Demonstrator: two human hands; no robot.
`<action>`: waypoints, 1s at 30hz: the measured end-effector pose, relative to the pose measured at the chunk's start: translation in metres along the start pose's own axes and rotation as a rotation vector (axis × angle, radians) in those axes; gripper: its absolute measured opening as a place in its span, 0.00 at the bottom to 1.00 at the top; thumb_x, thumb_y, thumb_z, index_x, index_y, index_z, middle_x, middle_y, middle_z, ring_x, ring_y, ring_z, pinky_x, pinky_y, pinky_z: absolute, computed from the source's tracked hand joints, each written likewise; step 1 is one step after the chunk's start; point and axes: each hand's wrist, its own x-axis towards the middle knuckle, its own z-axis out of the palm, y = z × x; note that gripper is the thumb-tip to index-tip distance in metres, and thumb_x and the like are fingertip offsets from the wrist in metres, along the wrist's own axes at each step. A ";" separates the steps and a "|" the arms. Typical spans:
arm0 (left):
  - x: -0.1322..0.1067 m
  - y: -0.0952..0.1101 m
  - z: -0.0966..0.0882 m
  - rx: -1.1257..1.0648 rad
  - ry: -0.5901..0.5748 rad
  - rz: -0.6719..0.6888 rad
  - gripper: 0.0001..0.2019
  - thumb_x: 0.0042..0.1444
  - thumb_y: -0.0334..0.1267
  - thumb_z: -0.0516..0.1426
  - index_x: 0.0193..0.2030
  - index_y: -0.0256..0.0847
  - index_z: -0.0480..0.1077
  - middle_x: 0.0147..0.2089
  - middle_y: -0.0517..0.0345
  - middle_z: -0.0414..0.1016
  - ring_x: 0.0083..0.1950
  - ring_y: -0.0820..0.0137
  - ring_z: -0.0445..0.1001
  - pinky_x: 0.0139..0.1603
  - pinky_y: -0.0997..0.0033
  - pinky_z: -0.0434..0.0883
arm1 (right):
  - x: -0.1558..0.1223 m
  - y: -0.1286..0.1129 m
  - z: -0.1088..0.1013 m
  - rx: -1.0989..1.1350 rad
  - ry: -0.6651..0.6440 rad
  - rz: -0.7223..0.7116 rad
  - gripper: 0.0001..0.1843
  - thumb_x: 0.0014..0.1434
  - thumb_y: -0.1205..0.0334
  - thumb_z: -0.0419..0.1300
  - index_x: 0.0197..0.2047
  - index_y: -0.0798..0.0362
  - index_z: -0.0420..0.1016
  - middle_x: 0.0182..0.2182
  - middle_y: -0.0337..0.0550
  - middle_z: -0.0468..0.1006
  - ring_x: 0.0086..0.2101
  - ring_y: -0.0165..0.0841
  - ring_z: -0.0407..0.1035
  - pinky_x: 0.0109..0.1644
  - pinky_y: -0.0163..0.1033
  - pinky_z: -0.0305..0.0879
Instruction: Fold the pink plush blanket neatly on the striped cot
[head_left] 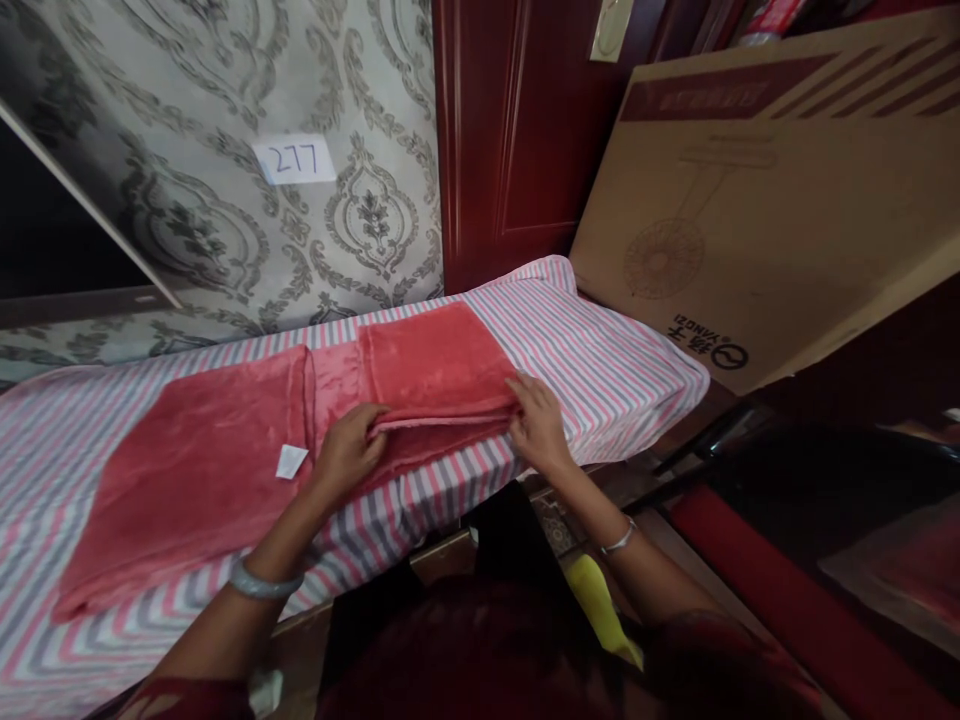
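Observation:
A coral-red plush blanket (217,450) lies partly folded on a striped cloth (592,350). Its left part is broad and flat, with a white label (291,461) near its inner edge. On the right, a smaller folded flap shows layered front edges. My left hand (351,448) is closed on the front edge of that flap, near the blanket's middle. At the flap's right front corner, my right hand (537,422) pinches the edge between thumb and fingers. Between my hands the edge is lifted a little, and a gap shows under it.
A large cardboard box (810,200) leans at the right, beside a dark red door (517,130). Patterned wallpaper bears a paper marked 277 (295,159). A dark screen (60,220) stands at the far left. Something yellow (604,610) is low near my right forearm.

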 end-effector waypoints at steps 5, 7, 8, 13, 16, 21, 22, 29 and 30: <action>0.004 -0.003 0.006 -0.023 0.046 -0.050 0.15 0.56 0.41 0.51 0.46 0.42 0.73 0.43 0.53 0.78 0.44 0.61 0.76 0.49 0.63 0.73 | -0.003 0.033 0.000 -0.009 -0.052 0.173 0.35 0.55 0.63 0.54 0.67 0.57 0.65 0.63 0.58 0.69 0.62 0.49 0.62 0.66 0.59 0.60; 0.003 -0.007 0.009 -0.015 0.064 -0.021 0.15 0.56 0.40 0.51 0.46 0.43 0.73 0.44 0.52 0.78 0.45 0.60 0.75 0.50 0.62 0.73 | 0.003 0.031 0.005 -0.005 -0.096 0.237 0.37 0.53 0.64 0.54 0.68 0.57 0.65 0.63 0.56 0.70 0.62 0.48 0.63 0.66 0.56 0.60; 0.001 -0.009 0.011 -0.004 0.064 -0.002 0.15 0.56 0.40 0.51 0.47 0.43 0.73 0.44 0.52 0.78 0.45 0.60 0.75 0.50 0.62 0.73 | 0.006 0.029 0.007 0.003 -0.107 0.268 0.38 0.52 0.65 0.53 0.68 0.58 0.65 0.64 0.55 0.70 0.61 0.48 0.63 0.67 0.55 0.60; -0.018 -0.007 0.018 0.117 -0.087 0.141 0.13 0.55 0.32 0.52 0.45 0.42 0.72 0.43 0.49 0.77 0.47 0.58 0.74 0.50 0.58 0.73 | 0.007 0.030 0.007 0.033 -0.080 0.440 0.36 0.54 0.67 0.49 0.66 0.57 0.69 0.58 0.50 0.77 0.54 0.44 0.71 0.61 0.47 0.66; -0.028 -0.002 0.023 0.194 -0.185 0.224 0.12 0.52 0.28 0.53 0.42 0.41 0.72 0.44 0.46 0.75 0.47 0.56 0.72 0.50 0.54 0.72 | 0.000 0.036 0.005 -0.024 -0.084 0.422 0.34 0.54 0.68 0.47 0.64 0.59 0.73 0.54 0.51 0.79 0.51 0.45 0.72 0.59 0.47 0.66; -0.038 -0.002 0.027 0.185 -0.161 0.214 0.14 0.52 0.27 0.54 0.45 0.40 0.73 0.45 0.46 0.74 0.49 0.55 0.70 0.52 0.52 0.72 | -0.007 0.043 0.007 -0.034 -0.096 0.355 0.36 0.51 0.69 0.48 0.62 0.59 0.74 0.54 0.52 0.79 0.51 0.45 0.71 0.60 0.49 0.66; -0.040 -0.002 0.027 0.174 -0.154 0.210 0.15 0.53 0.27 0.53 0.46 0.40 0.73 0.46 0.46 0.74 0.50 0.55 0.70 0.53 0.52 0.72 | -0.008 0.044 0.008 -0.031 -0.091 0.343 0.36 0.50 0.69 0.48 0.63 0.58 0.74 0.54 0.51 0.79 0.51 0.45 0.71 0.60 0.50 0.65; -0.053 0.009 0.009 -0.060 -0.097 0.167 0.14 0.60 0.33 0.54 0.51 0.40 0.72 0.51 0.45 0.76 0.54 0.59 0.73 0.57 0.54 0.72 | -0.018 0.055 0.016 -0.010 -0.072 0.300 0.34 0.53 0.64 0.49 0.62 0.54 0.75 0.52 0.52 0.80 0.48 0.48 0.72 0.57 0.54 0.67; -0.052 0.010 0.003 -0.105 -0.107 0.154 0.12 0.61 0.36 0.54 0.50 0.40 0.73 0.50 0.46 0.77 0.54 0.60 0.74 0.56 0.56 0.73 | -0.019 0.060 0.016 -0.002 -0.083 0.290 0.34 0.53 0.63 0.49 0.62 0.54 0.75 0.52 0.52 0.80 0.48 0.48 0.72 0.57 0.54 0.68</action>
